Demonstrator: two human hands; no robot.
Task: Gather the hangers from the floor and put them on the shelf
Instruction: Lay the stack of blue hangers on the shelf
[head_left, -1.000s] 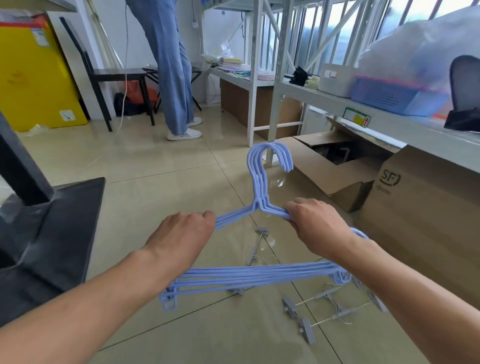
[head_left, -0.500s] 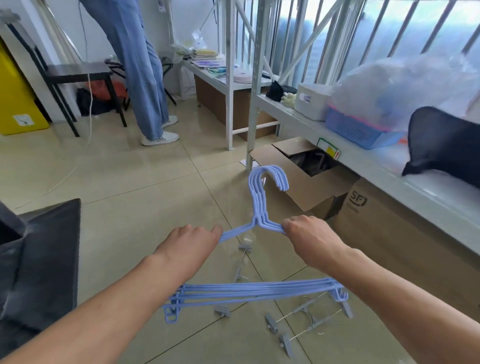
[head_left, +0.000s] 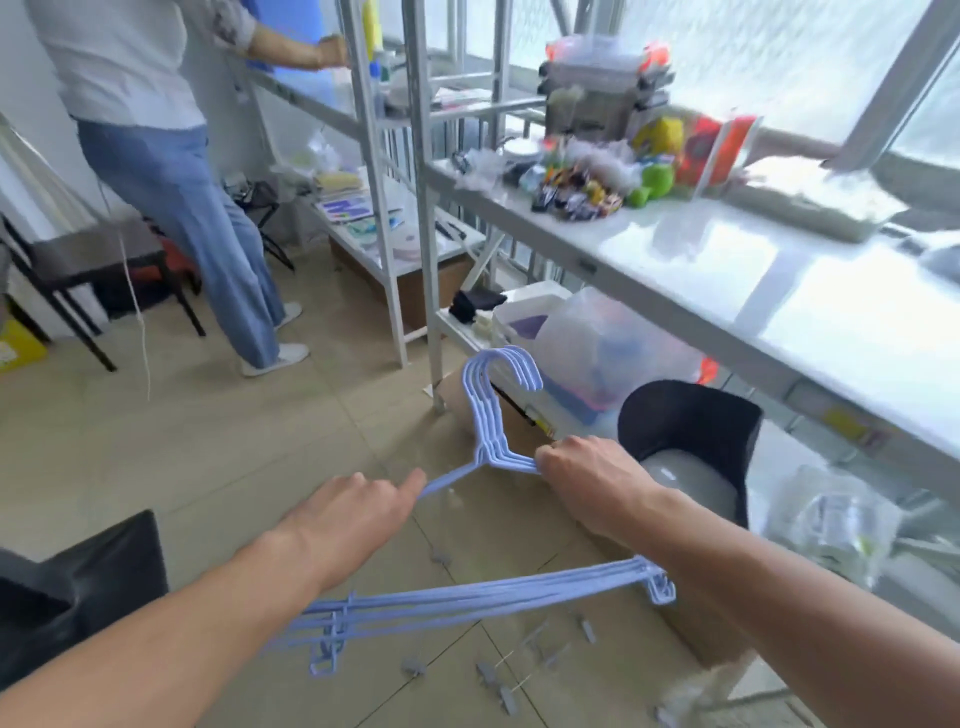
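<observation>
- Low at six o'clock, between our two forearms, we carry a bundle of blue hangers, their hooks stacked together and pointing toward twelve o'clock, well clear of the floor.
- Our left hand has its fingers curled shut over the left shoulder of the bundle; our right hand is closed on the right shoulder, just beside the necks.
- We judge the gathering step largely done for this bundle and the carry to the shelf under way.
- Next, as we read it, the bundle must be lifted toward two o'clock and laid on the bare white stretch of the shelf, clear of the pile of small packets at one o'clock.
- Small grey clips lie scattered on the floor at five o'clock; whether they belong to hangers we cannot tell.
- Our fingertips are hidden under the backs of both hands, so the exact grip is out of sight.
- Motion blur softens the shelf contents, and the count of hangers is hard to fix.
- Another person stands at ten o'clock, cut off by the top edge.
</observation>
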